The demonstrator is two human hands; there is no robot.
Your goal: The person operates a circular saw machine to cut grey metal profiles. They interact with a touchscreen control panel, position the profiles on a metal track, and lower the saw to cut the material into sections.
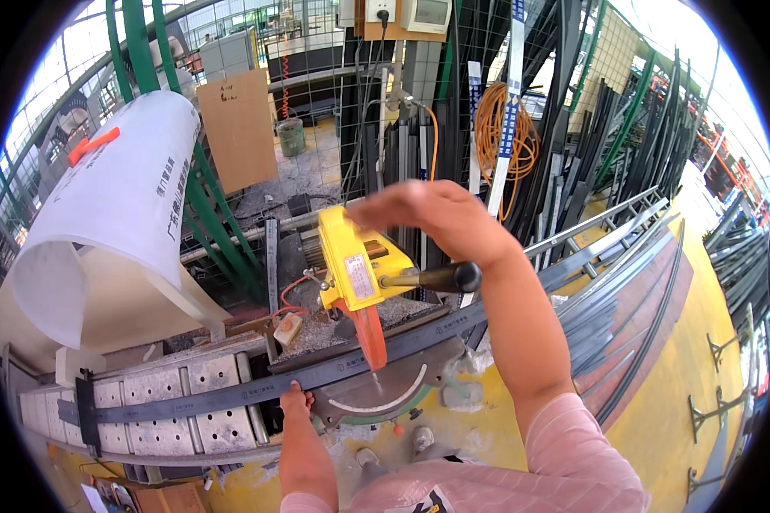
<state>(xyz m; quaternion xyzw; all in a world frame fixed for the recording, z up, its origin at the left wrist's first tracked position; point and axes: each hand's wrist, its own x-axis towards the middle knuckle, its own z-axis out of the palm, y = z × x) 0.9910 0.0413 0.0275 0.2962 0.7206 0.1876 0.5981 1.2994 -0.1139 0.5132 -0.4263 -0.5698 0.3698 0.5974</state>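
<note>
A long dark grey metal profile (287, 383) lies across the bed of a cut-off saw with a yellow head (353, 269). Below that head, an orange-red blade guard (370, 338) reaches down to the profile. My left hand (294, 400) grips the profile's near edge, left of the blade. My right hand (419, 209) hovers by the top of the saw head, fingers stretched to the left and smeared by motion; whether it touches the head cannot be seen. The black saw handle (452, 279) stands free beneath my right forearm.
A perforated metal support table (218, 376) carries the profile's left end. A rolled white sheet (115, 188) bulges in at the left. Metal lengths (624, 316) lie at the right; more dark profiles (624, 128) lean behind. An orange hose (500, 128) hangs on the wire fence.
</note>
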